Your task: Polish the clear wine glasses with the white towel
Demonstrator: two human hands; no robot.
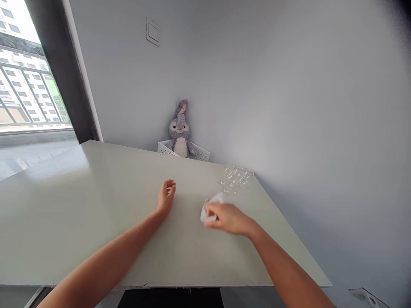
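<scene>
Walls [289, 94], pale grey: two, meeting in a corner behind one glossy pale table [96, 201]. Wall switch [153, 33]: one. Plush rabbit [180, 147]: one, seated in one white perforated basket [203, 154] at the table's far edge. Right hand [228, 217]: one, blurred, thumb and fingers closed on a white cloth [218, 198]. Left hand [166, 198]: one, fingers loosely curled, thumb a little apart from them. White cloth: one, just nearer than the glasses; on the tabletop or slightly above, I cannot tell which; long axis slanting from near left to far right, far end towards the glasses. Clear glasses [236, 177]: several, clustered near the far right corner, too overlapped for me to count.
</scene>
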